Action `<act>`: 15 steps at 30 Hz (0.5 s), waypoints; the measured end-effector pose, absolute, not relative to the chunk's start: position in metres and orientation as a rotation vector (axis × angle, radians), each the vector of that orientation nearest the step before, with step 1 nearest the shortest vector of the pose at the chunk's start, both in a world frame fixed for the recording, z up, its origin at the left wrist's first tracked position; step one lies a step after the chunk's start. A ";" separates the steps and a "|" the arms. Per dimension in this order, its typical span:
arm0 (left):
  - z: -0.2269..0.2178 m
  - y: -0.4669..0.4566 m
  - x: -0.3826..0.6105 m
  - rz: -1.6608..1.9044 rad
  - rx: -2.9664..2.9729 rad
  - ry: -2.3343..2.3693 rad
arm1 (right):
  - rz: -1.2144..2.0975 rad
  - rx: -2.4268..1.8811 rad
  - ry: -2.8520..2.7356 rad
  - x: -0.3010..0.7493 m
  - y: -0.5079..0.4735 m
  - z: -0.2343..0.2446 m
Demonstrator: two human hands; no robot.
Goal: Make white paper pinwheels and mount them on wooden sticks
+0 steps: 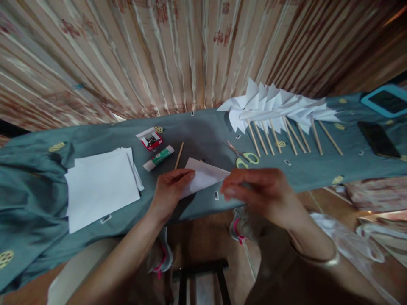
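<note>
A white sheet of paper [206, 176], folded to a point at its right end, is held just over the near edge of the cloth-covered table. My left hand [173, 186] pinches its left side between thumb and fingers. At the pointed right corner is my right hand [257, 190], slightly blurred, its thumb and fingers closed at the paper's tip and hiding it. Just beyond the paper lie a thin wooden stick [179, 155] and scissors [243, 156] with pale green handles. A green and white glue stick [159, 158] rests beyond my left hand.
A stack of white paper [103, 186] lies on the left of the table [203, 131]. A small open red box [150, 139] holds metal pins. Several paper pinwheels [276, 106] on sticks overlap at the back right, near a black phone [378, 139] and a blue-framed device [386, 101].
</note>
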State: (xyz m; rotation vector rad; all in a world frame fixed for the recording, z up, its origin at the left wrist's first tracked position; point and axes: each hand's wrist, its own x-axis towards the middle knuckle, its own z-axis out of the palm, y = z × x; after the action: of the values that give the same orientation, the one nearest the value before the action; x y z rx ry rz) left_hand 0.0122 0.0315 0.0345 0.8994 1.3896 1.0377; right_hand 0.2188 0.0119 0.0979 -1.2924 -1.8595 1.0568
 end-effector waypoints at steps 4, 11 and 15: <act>0.037 0.031 0.013 1.022 0.934 1.418 | 0.890 -1.379 -1.841 0.222 0.043 0.065; 0.035 0.030 0.011 1.041 0.948 1.395 | 1.187 -1.294 -1.922 0.220 0.055 0.045; 0.034 0.029 0.007 1.054 0.942 1.377 | 1.239 -1.346 -1.853 0.215 0.063 0.037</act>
State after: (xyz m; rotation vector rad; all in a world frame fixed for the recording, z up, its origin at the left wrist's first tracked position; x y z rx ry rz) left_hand 0.0072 0.0293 0.0344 0.9421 1.3767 1.0541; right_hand 0.2152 0.0633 0.0367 -1.3462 -1.8528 1.2393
